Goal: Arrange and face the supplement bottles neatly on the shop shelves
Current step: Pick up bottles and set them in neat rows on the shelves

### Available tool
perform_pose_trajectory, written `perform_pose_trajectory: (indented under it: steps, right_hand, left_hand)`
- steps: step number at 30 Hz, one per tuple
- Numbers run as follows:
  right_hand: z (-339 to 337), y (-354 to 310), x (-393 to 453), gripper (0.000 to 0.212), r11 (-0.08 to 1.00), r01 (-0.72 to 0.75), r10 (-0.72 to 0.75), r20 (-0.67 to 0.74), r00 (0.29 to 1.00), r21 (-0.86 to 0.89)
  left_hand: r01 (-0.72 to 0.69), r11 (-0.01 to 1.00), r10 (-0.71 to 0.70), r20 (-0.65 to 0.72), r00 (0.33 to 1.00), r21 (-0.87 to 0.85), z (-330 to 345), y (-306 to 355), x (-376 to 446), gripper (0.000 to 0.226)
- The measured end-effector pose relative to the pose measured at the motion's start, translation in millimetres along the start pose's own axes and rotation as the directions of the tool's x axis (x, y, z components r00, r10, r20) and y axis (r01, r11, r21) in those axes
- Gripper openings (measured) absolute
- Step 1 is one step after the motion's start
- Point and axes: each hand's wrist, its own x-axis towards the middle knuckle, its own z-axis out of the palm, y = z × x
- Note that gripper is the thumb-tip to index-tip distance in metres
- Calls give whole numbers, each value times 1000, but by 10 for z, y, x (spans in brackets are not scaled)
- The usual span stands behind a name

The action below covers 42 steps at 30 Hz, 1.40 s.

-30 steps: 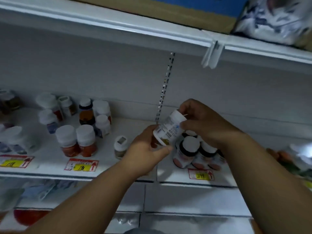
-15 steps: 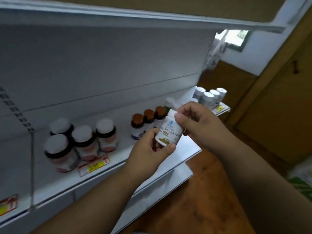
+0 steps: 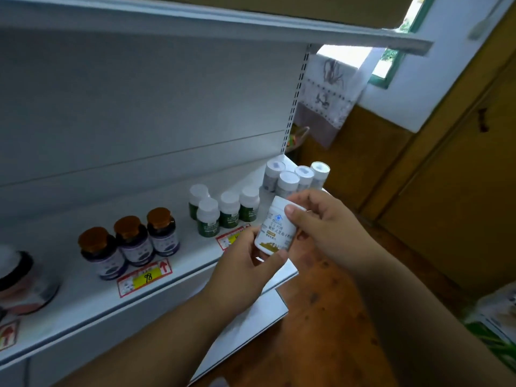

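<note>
I hold a white supplement bottle [image 3: 275, 230] with a gold-brown band in front of the white shelf [image 3: 83, 297]. My left hand [image 3: 245, 263] grips its base from below and my right hand [image 3: 324, 222] grips its cap end. On the shelf stand three dark bottles with brown caps [image 3: 131, 241], several green bottles with white caps [image 3: 220, 209], and several white bottles [image 3: 296, 177] at the right end. A large black-collared jar [image 3: 19, 280] sits at the far left.
Price tags [image 3: 145, 277] are stuck along the shelf's front edge. An upper shelf [image 3: 223, 20] overhangs. A lower shelf [image 3: 251, 325] juts out beneath. To the right are a wooden floor [image 3: 321, 331], a brown wall panel and a window with a curtain [image 3: 326, 99].
The view has swung right along the shelf, from the left-hand bottles to its right end. Both hands keep the white bottle, now turned upright with its label facing me.
</note>
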Motion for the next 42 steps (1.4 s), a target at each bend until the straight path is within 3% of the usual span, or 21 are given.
perform_pose_trajectory:
  steps: [3,9,12,16,20,22,26,30,33,38,42]
  right_hand:
    - [-163,72,342,15,1000,0,0,-24,1000,-10]
    - [-657,137,966,15,997,52,-47,92,995,-55]
    - [-830,203,1317,14,990,131,-130,32,991,-42]
    - [-1130,441,1999,24,977,173,-182,-70,981,-125]
    - [-1248,735,2680,46,872,272,-252,102,962,-407]
    - [-1230,892,2921,44,802,363,-276,244,930,-474]
    - [-1110,1188,3187,32,733,483,-263,456,850,-479]
    - [-977,1361,3233,21,698,597,-301,594,746,-396]
    - [-952,1424,3269,16,687,636,-337,622,707,-351]
    - [-901,1502,3281,14,743,569,-330,548,769,-351]
    - [-885,1490,3246,16,720,585,-351,531,771,-374]
  left_hand:
    - [5,997,-7,19,1000,71,31,72,421,32]
    - [-49,990,43,42,998,135,169,220,1058,40]
    - [-92,970,113,-81,990,225,240,202,1327,47]
    - [-63,854,224,-257,940,516,424,150,1788,64]
    - [103,668,237,-342,909,737,686,145,2232,82]
    - [203,570,186,-367,912,796,805,94,2428,97]
    - [278,461,93,-357,929,843,938,-36,2686,115]
    - [276,393,50,-320,946,877,976,-129,2690,112]
    - [282,387,66,-331,941,878,992,-147,2684,106]
    - [262,354,77,-307,949,898,974,-167,2673,106]
    - [258,356,79,-304,949,898,973,-182,2662,108]
